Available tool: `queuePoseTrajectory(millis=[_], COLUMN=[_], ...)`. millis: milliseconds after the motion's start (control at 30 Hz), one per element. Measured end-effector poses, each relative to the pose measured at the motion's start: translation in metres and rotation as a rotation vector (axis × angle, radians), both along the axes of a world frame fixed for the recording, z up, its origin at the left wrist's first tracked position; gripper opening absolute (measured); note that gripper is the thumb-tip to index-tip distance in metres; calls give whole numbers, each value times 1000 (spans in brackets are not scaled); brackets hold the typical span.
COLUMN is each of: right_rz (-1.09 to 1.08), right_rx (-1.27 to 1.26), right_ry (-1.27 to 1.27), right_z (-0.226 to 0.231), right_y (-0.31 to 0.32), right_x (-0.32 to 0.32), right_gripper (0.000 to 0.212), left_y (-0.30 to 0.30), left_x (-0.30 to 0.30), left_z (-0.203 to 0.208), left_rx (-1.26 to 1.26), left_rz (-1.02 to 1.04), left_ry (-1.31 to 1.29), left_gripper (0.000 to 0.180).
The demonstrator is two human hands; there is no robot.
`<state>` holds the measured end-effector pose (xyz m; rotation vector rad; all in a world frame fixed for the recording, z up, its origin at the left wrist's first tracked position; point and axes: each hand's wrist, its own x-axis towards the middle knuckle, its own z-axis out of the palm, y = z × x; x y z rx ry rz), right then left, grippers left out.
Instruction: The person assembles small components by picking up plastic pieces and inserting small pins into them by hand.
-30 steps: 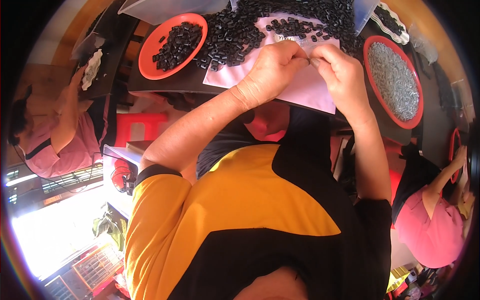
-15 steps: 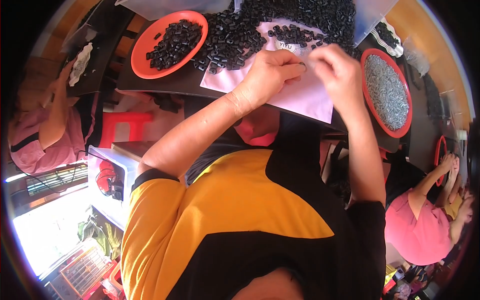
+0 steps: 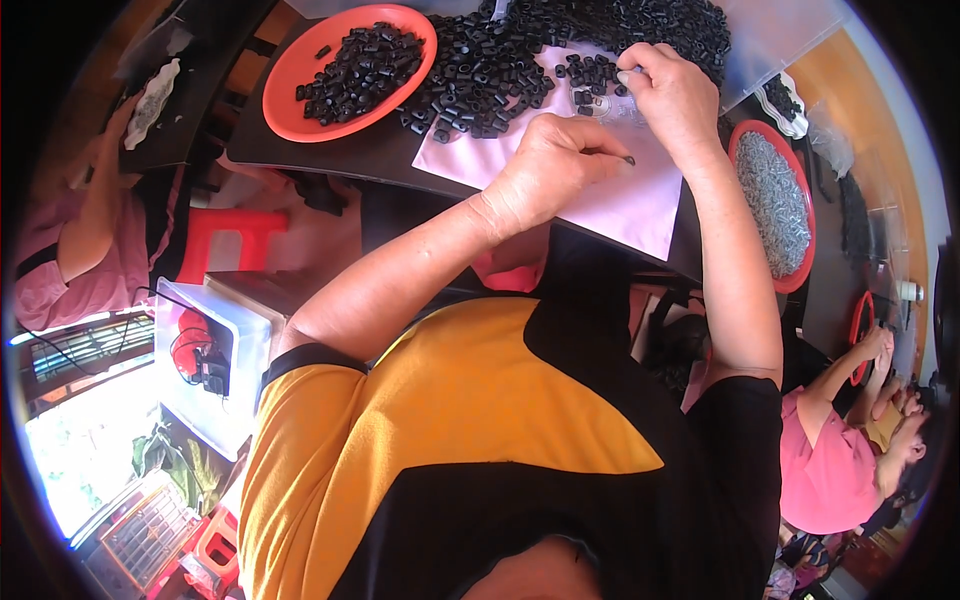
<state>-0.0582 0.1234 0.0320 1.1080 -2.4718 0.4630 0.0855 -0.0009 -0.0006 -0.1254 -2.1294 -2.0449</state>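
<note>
Your left hand: the left hand [image 3: 560,165] is nearly closed, fingers curled, with thumb and forefinger pinching a small dark piece [image 3: 629,160] over the cloth.
Your right hand: the right hand [image 3: 628,80] is bent down at the far part of the cloth, its thumb and fingers drawn close together; you cannot tell from here whether anything sits between them.
Cloth: the pink cloth [image 3: 625,215] lies on the dark table [image 3: 330,163] and reaches its near edge, beneath both your hands.
Loose pieces: some black pieces [image 3: 590,72] lie on the cloth, just left of your right fingertips.
Heap: a large black heap [image 3: 640,22] of similar pieces spreads beyond the cloth and along its left side.
Left plate: the orange-red plate [image 3: 284,100] holds more black pieces, left of the heap.
Right plate: the red plate [image 3: 761,127], right of your right wrist, is full of small silvery parts [image 3: 775,205].
</note>
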Motion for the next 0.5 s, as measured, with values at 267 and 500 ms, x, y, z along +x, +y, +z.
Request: queuePoseTrajectory(millis=[267, 500], right_rz=[42, 18], right_rx=[168, 192], right_ry=[40, -10], right_z=[-7, -4], right_y=[3, -2], right_x=[-3, -4], right_gripper=[11, 13], left_y=[0, 0], left_x=[0, 0], left_z=[0, -3], left_rx=[8, -10], left_rz=[-10, -5], left_ry=[5, -37], left_gripper=[12, 14])
